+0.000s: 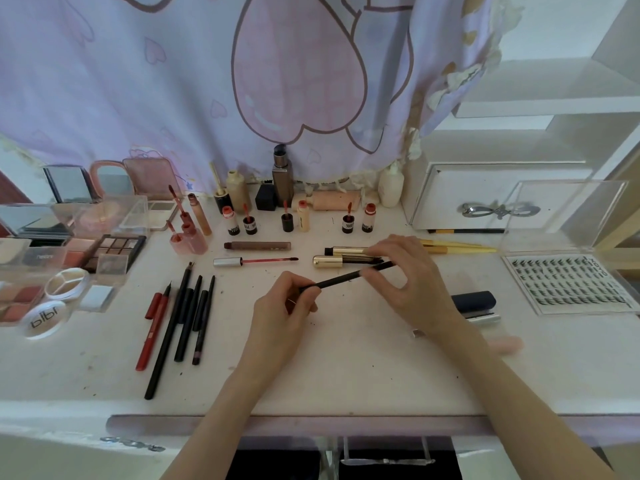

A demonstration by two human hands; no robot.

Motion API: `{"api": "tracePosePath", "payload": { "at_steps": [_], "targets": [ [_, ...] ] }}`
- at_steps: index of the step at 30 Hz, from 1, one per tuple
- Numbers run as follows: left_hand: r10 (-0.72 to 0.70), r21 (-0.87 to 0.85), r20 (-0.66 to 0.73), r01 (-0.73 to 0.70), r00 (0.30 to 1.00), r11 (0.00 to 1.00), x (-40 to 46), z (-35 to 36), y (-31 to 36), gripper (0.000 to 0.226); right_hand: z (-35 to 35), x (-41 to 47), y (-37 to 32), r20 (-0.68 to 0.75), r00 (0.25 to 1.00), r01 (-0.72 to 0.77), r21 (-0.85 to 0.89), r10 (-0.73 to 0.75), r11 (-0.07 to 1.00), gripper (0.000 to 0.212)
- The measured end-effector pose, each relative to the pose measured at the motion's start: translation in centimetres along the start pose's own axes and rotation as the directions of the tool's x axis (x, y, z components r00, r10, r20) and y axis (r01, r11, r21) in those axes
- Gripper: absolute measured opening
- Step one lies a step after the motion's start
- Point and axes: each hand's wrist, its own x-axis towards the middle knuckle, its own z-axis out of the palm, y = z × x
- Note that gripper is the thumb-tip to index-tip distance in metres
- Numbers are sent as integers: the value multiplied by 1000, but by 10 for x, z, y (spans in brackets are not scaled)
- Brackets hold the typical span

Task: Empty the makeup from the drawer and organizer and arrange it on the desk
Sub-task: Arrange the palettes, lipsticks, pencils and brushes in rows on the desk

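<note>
Holding a thin black pencil (pixel 343 279) above the white desk (pixel 346 368) at my centre, left hand (pixel 287 308) fingers curled round its lower end, right hand (pixel 408 271) fingertips pinching its upper end, gold tubes (pixel 341 256) just behind.

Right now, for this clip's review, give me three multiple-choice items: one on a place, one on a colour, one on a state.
1. Where is the false-lash tray?
A. Desk's right side
B. Desk's left side
C. In the drawer

2. What colour is the pencil held in both hands?
A. Gold
B. Black
C. Red

3. How is the left hand?
A. Flat on the desk
B. Gripping the pencil
C. Out of view

Answers: 1 A, it lies right of the right hand. 2 B, the shaft is dark throughout. 3 B, its fingers curl round the pencil's near end.
</note>
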Motion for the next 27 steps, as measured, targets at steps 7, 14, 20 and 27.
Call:
{"api": "tracePosePath", "payload": {
  "at_steps": [7,14,20,27],
  "targets": [
    [119,97,15,-120,993,988,2,-2,13,22,5,2,-13,98,962,273,-418,-256,866,26],
    [293,273,44,-294,955,916,4,-8,13,13,11,1,-33,194,947,303,-276,-256,912,28],
    [333,329,97,-346,938,879,6,-16,13,16,8,1,-37,232,933,338,-297,-276,893,29],
    [211,297,103,-233,972,926,3,-31,13,12,4,13,-54,378,919,227,-281,-110,932,37]
  ]
}}
